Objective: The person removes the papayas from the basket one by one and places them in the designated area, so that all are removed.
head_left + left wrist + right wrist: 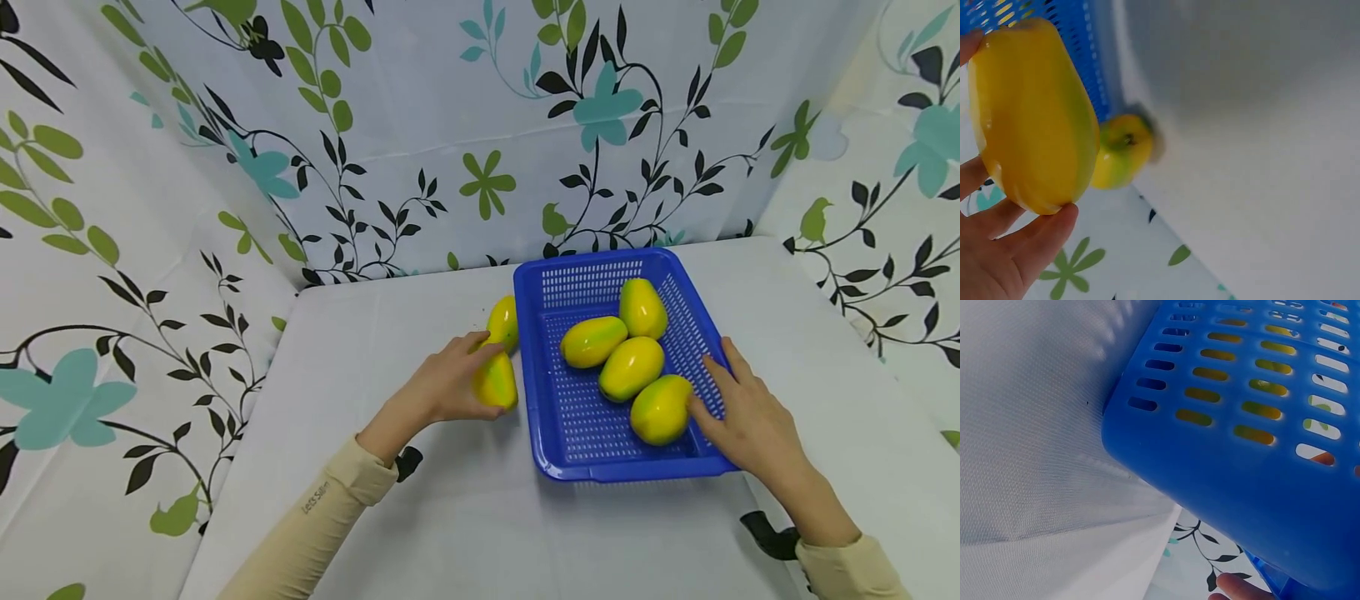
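My left hand grips a yellow mango just left of the blue basket. In the left wrist view this mango is large, with a greenish streak, and fingertips press its end and side. Behind it, another yellow mango lies against the basket's left wall. My right hand holds the basket's right rim, its thumb reaching inside beside the nearest mango. Several yellow mangoes lie in the basket. The right wrist view shows the basket's slotted wall and only some fingertips.
A white cloth covers the table. Behind it and along both sides hangs a white curtain printed with leaves, birds and flowers. Each wrist carries a black strap mount.
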Demonstrator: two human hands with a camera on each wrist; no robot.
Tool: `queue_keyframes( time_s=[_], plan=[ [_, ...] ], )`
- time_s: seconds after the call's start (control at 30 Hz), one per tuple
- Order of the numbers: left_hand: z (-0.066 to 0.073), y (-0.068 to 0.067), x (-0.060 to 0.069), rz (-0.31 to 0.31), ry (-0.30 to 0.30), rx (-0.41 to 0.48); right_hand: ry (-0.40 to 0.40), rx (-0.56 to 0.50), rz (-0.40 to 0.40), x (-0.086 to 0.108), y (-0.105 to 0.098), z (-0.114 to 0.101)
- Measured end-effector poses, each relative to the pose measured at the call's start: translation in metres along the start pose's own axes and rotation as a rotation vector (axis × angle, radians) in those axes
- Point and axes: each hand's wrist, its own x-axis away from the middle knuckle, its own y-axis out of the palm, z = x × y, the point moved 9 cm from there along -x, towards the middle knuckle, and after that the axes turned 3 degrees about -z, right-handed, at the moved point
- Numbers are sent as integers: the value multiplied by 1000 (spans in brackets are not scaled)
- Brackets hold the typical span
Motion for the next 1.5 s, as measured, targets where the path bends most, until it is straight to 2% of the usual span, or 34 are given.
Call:
queue_keyframes(
  time_s=[0.33, 0.43, 0.6, 0.77, 0.93, 1.23, 1.33, 1.5],
  plan=[
    [0, 41, -17, -59, 102, -31, 2, 0, 8, 1, -2, -2],
    [4, 47, -20, -52, 135, -33, 2, 1, 10, 1, -2, -2],
    [8, 50, -23, -27, 167, -61, 4, 3, 11, 1, -1, -1],
    [11, 47, -24, -20, 180, -86, 2, 6, 15, 0, 0, -1],
    [15, 37, -23, -7, 181, -96, 5, 4, 14, 0, -1, -1],
    [8, 24, -23, -27, 102, -120, 6, 3, 14, 0, -2, -1],
    [7, 16, -22, -18, 90, -125, 6, 5, 14, 0, -2, -1],
    [6, -6, -23, 41, 75, -153, 1, 4, 21, 0, -2, -2]
  ],
)
